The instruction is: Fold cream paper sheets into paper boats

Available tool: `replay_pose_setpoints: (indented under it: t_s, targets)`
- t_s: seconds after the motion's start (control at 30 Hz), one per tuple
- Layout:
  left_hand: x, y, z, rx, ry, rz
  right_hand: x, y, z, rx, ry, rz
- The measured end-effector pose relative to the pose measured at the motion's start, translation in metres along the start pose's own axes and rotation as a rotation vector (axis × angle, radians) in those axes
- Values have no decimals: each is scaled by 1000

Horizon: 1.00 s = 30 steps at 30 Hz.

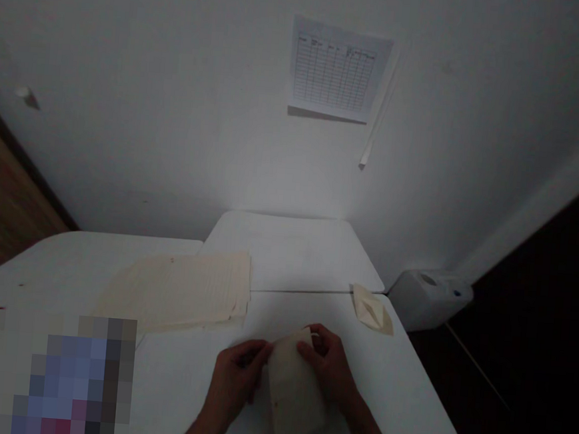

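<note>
In the head view, a beige paper piece (295,395) sits near the front of the white tabletop (282,310), between the person's two hands. The left hand (241,372) pinches its upper left edge between thumb and finger; the right hand (329,364) grips the upper right corner, thumb on the face and fingers curled behind, hiding that corner.

Beyond the left hand lies a stack of beige sheets (178,292), spread across a seam. Past the right hand, near the tabletop's right edge, rests a small folded paper (372,312). A pixelated block (61,379) covers the lower left. Beside the tabletop at right stands a pale container (426,298). On the wall (203,103) hang a printed grid sheet (335,70) and, just beside it, a narrow white strip (380,117); a wooden panel (8,188) borders the far left.
</note>
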State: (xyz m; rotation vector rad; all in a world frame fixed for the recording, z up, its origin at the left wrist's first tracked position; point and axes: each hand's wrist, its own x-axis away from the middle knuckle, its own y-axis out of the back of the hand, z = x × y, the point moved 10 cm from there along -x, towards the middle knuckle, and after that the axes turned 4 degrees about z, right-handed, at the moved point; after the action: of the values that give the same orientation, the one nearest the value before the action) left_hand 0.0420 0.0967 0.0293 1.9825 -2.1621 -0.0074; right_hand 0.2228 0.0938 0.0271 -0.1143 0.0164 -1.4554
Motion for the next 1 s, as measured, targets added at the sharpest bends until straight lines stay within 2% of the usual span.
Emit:
replay_pose_setpoints:
  t_s: [0.17, 0.37, 0.53, 0.77, 1.0]
  targets:
    - [0, -4, 0, -12, -8, 31, -2, 16, 5, 136, 36, -79]
    - [-1, -8, 2, -14, 5, 98, -4, 25, -9, 111, -43, -84]
    - [-4, -8, 6, 8, 8, 128, -4, 25, -9, 103, -29, -89]
    - [-5, -5, 7, -13, -2, 121, -5, 26, -2, 211, 30, -107]
    - [-7, -6, 8, -38, -17, 166, -4, 27, -5, 137, 17, -116]
